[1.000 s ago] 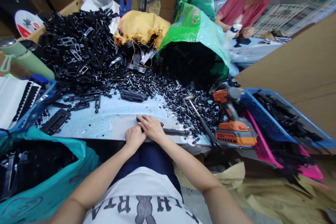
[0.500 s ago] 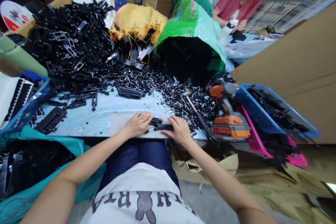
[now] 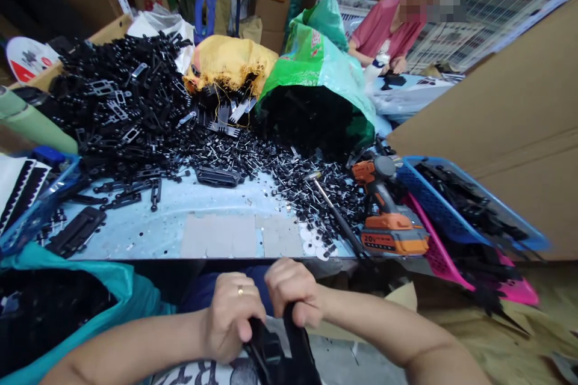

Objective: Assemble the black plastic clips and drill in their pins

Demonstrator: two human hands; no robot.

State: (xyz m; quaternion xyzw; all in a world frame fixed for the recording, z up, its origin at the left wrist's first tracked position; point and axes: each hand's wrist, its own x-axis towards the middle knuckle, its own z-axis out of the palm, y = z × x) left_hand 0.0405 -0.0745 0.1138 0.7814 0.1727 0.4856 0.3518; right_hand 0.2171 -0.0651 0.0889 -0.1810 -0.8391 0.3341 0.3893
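In front of my body, just below the table edge, my left hand is closed round one arm of a black two-armed plastic piece. Thumb and fingers of my right hand grip its other arm. The lower end of the piece runs out of the bottom of the picture, so its full shape is hidden. Beyond my hands, two grey pads lie flat on the blue table cover. A black slotted part sits farther back.
Heaped black parts cover the back left, and small bolts spread rightwards. A hammer, an orange cordless drill and a blue basket stand at right. A green sack lies open behind; another person sits beyond.
Both hands have come off the table edge towards my body, now with the black piece between them. The pads where they rested are uncovered. My view has tilted upward slightly.
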